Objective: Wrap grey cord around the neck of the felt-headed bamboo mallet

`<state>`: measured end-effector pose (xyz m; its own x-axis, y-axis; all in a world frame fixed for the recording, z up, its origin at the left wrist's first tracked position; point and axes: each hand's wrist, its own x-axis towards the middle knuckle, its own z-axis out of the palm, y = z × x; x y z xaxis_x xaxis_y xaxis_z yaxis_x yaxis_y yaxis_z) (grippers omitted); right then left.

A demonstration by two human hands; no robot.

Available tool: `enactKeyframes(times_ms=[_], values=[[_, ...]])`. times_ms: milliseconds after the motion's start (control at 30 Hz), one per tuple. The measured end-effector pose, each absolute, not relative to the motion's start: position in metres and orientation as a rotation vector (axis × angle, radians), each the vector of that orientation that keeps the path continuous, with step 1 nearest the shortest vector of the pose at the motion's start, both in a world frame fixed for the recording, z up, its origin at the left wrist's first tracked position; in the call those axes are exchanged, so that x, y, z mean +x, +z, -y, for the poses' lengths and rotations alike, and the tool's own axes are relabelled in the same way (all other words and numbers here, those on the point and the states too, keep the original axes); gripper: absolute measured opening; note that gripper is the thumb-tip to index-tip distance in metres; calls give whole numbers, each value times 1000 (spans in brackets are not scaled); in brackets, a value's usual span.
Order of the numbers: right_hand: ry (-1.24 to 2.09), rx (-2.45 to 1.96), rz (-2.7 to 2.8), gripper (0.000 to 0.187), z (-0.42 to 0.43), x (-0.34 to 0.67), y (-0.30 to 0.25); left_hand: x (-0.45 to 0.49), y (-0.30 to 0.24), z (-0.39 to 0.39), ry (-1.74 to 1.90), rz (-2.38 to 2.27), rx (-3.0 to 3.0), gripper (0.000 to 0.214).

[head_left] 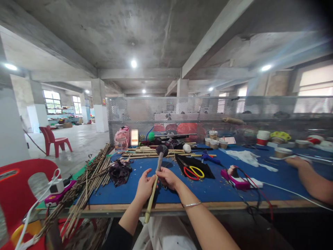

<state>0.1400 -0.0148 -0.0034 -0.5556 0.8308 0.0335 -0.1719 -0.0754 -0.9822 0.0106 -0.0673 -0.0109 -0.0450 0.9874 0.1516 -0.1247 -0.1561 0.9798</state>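
Note:
My left hand (144, 185) and my right hand (168, 178) both grip a wooden stick (152, 203) held upright over the near edge of the blue table (208, 191). The stick's upper part is wrapped in grey material and ends in a dark ball-shaped head (161, 150). My right wrist wears a thin bracelet (191, 205). Scissors (194, 172) with red and yellow handles lie on a black cloth just right of my hands.
A pile of thin sticks (85, 187) lies at the table's left edge, dark purple fabric (120, 172) beside it. A pink glue gun (235, 177) with cords sits to the right. Another person's arm (310, 180) rests at far right. Red chairs (53, 140) stand left.

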Motion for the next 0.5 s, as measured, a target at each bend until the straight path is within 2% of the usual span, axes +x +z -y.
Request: enactKeyframes(times_ms=[200, 367, 500], values=[[1672, -747, 1421, 36, 14, 139, -3, 11, -19, 61, 1548, -1092, 1282, 67], [1707, -722, 1400, 36, 18, 140, 1, 10, -16, 64, 1479, -1028, 1231, 76], [1714, -713, 1398, 37, 17, 140, 0, 11, -14, 66, 1417, -1014, 1184, 71]])
